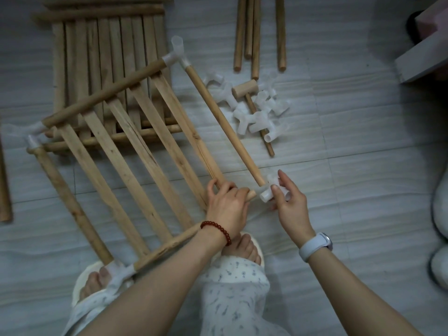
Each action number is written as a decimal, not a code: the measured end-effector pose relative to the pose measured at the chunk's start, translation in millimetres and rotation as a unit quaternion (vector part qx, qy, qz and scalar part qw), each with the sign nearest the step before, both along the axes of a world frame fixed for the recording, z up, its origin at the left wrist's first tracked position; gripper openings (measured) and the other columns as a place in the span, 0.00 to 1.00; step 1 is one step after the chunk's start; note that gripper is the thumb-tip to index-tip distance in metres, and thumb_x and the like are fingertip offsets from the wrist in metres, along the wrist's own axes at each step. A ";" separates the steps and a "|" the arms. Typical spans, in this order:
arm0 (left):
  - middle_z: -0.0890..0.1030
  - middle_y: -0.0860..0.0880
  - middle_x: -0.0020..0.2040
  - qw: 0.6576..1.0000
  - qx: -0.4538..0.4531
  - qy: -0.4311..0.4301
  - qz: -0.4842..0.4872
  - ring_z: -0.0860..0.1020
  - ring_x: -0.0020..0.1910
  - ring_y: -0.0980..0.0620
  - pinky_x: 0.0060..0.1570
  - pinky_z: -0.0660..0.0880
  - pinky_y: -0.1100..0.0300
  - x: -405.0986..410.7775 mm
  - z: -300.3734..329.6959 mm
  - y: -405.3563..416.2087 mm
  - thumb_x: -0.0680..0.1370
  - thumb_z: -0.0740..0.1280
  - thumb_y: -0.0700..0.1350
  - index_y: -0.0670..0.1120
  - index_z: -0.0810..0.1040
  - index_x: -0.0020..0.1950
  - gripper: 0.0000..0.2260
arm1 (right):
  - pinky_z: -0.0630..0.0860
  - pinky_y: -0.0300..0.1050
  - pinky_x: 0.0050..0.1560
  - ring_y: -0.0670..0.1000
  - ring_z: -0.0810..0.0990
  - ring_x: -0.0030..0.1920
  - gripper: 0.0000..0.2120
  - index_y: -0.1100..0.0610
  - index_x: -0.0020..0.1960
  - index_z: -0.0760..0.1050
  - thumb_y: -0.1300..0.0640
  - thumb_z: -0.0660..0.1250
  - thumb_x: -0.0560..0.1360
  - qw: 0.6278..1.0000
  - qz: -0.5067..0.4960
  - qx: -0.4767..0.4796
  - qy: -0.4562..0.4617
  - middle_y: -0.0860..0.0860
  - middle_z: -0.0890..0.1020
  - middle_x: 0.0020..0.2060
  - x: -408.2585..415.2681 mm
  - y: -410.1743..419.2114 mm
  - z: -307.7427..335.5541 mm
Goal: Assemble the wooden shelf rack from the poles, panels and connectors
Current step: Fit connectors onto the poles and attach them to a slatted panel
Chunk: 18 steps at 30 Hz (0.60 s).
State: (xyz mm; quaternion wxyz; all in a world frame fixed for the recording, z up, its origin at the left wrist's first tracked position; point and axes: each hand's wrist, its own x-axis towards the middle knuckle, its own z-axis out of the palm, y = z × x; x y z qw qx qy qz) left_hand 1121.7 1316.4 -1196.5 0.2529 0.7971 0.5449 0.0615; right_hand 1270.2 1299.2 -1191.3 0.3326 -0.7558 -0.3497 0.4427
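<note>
hands work at the near corner of a half-built slatted panel (pixel 126 166) lying on a pale tiled floor (pixel 339 190). the left hand (pixel 228 204), with a red bead bracelet (pixel 217 230) on its wrist, curls around the free end of the panel's near rail (pixel 251 195), whose tip pokes out just past the fingers. the right hand (pixel 289 204), with a white watch (pixel 316 246) on its wrist, pinches a translucent white plastic connector (pixel 272 190) between thumb and fingers, just beside the rail tip and touching or almost touching the lower end of a side pole (pixel 223 122). that pole runs up to a fitted corner connector (pixel 177 58). 2 more connectors sit at the panel's left corner (pixel 34 137) and bottom corner (pixel 120 270). a second slatted panel (pixel 109 57) lies partly under the first. a heap of spare connectors (pixel 257 112) sits to the right with a small wooden mallet (pixel 244 89) on it. 4 loose poles (pixel 254 32) lie at the top. slippered feet show below.
</note>
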 end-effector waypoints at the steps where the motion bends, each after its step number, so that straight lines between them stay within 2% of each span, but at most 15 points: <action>1: 0.82 0.49 0.47 1.000 0.010 -0.008 -0.006 0.72 0.59 0.49 0.66 0.45 0.49 -1.3 1.4 1.5 0.77 0.62 0.46 0.46 0.78 0.57 0.11 | 0.78 0.49 0.53 0.52 0.79 0.52 0.21 0.58 0.70 0.66 0.62 0.62 0.78 1.000 -0.003 0.014 0.002 0.55 0.74 0.62 -2.2 -1.0 0.3; 3: 0.82 0.49 0.42 0.999 0.037 -0.028 -0.010 0.75 0.54 0.47 0.65 0.48 0.49 -4.0 5.4 2.2 0.75 0.66 0.45 0.46 0.80 0.52 0.08 | 0.79 0.37 0.39 0.44 0.80 0.39 0.19 0.59 0.69 0.68 0.63 0.61 0.78 0.999 -0.011 0.037 0.010 0.58 0.76 0.59 -7.9 -1.4 1.8; 5: 0.82 0.49 0.38 0.998 0.052 -0.047 -0.001 0.76 0.50 0.46 0.63 0.49 0.50 -5.1 9.2 1.9 0.73 0.68 0.44 0.45 0.81 0.48 0.06 | 0.77 0.34 0.34 0.43 0.80 0.37 0.17 0.61 0.67 0.69 0.64 0.61 0.78 0.999 -0.016 0.047 0.016 0.59 0.76 0.57 -11.9 -1.3 2.5; 8: 0.82 0.50 0.36 0.997 0.050 -0.059 -0.001 0.77 0.48 0.47 0.62 0.50 0.50 -5.9 13.4 0.5 0.73 0.69 0.45 0.46 0.82 0.47 0.06 | 0.76 0.33 0.34 0.47 0.80 0.38 0.14 0.62 0.63 0.70 0.64 0.61 0.78 0.998 -0.003 0.057 0.014 0.59 0.75 0.58 -16.3 -3.3 6.7; 10: 0.81 0.50 0.36 0.997 0.049 -0.064 0.008 0.77 0.48 0.47 0.62 0.50 0.50 -6.1 16.4 0.3 0.73 0.70 0.46 0.46 0.82 0.45 0.05 | 0.75 0.33 0.36 0.54 0.80 0.41 0.11 0.57 0.61 0.69 0.63 0.61 0.78 0.998 0.028 0.061 -0.008 0.57 0.76 0.56 -17.9 -6.6 10.9; 13: 0.81 0.51 0.36 0.997 0.037 -0.063 0.011 0.76 0.49 0.50 0.62 0.49 0.52 -5.9 18.6 0.3 0.74 0.69 0.47 0.47 0.82 0.42 0.05 | 0.77 0.43 0.43 0.55 0.80 0.44 0.11 0.51 0.60 0.67 0.61 0.60 0.79 0.997 0.056 0.051 -0.031 0.48 0.78 0.51 -19.7 -13.7 15.3; 15: 0.80 0.51 0.38 0.998 0.023 -0.054 0.004 0.75 0.51 0.52 0.64 0.46 0.53 -6.0 19.2 1.2 0.76 0.66 0.49 0.48 0.82 0.45 0.07 | 0.78 0.43 0.41 0.50 0.80 0.41 0.12 0.52 0.61 0.68 0.62 0.60 0.78 0.997 0.053 0.046 -0.022 0.42 0.77 0.47 -18.4 -16.8 16.2; 18: 0.82 0.53 0.41 0.998 -0.012 -0.053 0.026 0.75 0.54 0.54 0.64 0.46 0.54 -4.7 23.1 6.1 0.79 0.59 0.51 0.48 0.78 0.59 0.14 | 0.77 0.36 0.38 0.43 0.81 0.40 0.12 0.47 0.56 0.69 0.63 0.60 0.78 0.997 0.060 0.053 0.002 0.42 0.79 0.46 -14.2 -14.9 20.8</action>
